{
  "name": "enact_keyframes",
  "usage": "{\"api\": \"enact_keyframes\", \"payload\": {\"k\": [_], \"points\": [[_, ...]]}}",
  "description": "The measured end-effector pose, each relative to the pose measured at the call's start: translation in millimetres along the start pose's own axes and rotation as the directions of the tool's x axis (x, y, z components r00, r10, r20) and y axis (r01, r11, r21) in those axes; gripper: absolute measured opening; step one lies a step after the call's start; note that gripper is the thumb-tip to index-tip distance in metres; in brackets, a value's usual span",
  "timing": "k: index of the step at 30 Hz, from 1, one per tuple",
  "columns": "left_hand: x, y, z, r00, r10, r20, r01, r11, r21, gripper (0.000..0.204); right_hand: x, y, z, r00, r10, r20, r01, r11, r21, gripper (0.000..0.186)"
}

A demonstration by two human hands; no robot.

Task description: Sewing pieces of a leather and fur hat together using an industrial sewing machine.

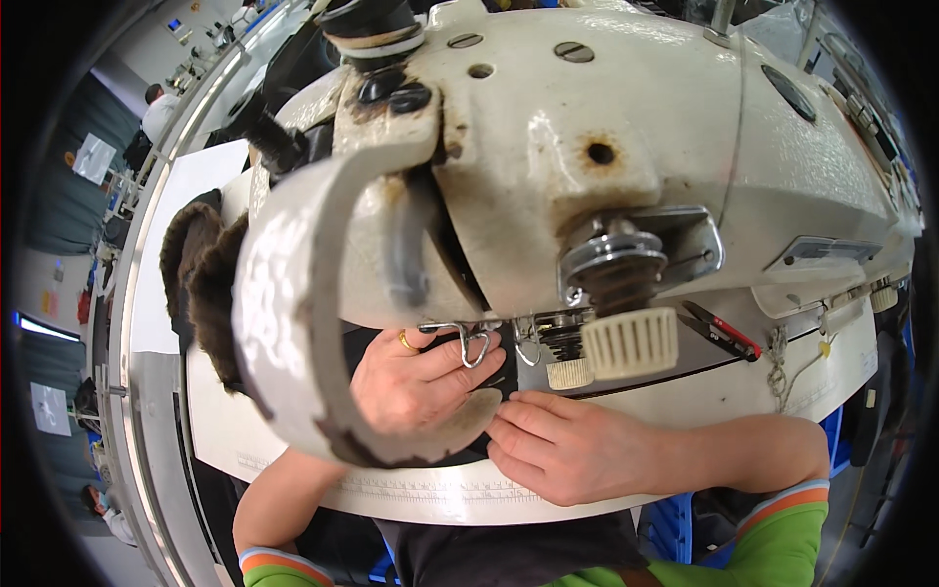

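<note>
- Black cloth (508,374) lies beneath the sewing machine (626,117), near the worktop's (773,393) front edge, where both hands reach it.
- Left hand (409,380): fingers laid out over the cloth, its grip spread rather than closed, which would keep the cloth flat.
- Right hand (577,445): fingers bent at the cloth's right side, probably to steady it; fingertips and cloth merge in shadow, so I cannot tell whether its grip pinches.
- Curved pale guard (290,303) arches over the left hand, partly hiding it.
- Red-and-black snips (722,333) lie toward the worktop's right end, seemingly handy yet clear of the cloth.
- Dark furry piece (212,293) rests at the worktop's left edge, out of the hands' way.
</note>
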State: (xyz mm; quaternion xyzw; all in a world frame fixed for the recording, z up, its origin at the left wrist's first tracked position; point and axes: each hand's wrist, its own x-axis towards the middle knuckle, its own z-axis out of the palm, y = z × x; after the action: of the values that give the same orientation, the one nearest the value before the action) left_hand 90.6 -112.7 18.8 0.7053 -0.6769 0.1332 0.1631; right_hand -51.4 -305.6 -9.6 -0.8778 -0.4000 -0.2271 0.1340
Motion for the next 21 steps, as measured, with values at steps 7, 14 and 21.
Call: {"api": "enact_keyframes", "payload": {"k": [7,14,21], "points": [[1.7,-5.4,11.7,1.000,-0.016,0.005,0.016,1.000,0.012,0.036,-3.6,5.9,0.3,0.999,0.029,-0.026,-0.031,0.999,-0.045,0.024],[-3.4,-12.6,16.7,0.998,-0.048,-0.034,0.051,0.994,0.095,0.040,0.3,13.1,2.7,0.996,0.058,-0.066,-0.060,0.998,-0.026,0.019],[-9.1,-10.0,5.2,0.955,-0.232,0.186,0.213,0.970,0.114,0.021,9.5,17.3,14.2,0.977,0.202,-0.068,-0.176,0.945,0.275,0.015]]}}
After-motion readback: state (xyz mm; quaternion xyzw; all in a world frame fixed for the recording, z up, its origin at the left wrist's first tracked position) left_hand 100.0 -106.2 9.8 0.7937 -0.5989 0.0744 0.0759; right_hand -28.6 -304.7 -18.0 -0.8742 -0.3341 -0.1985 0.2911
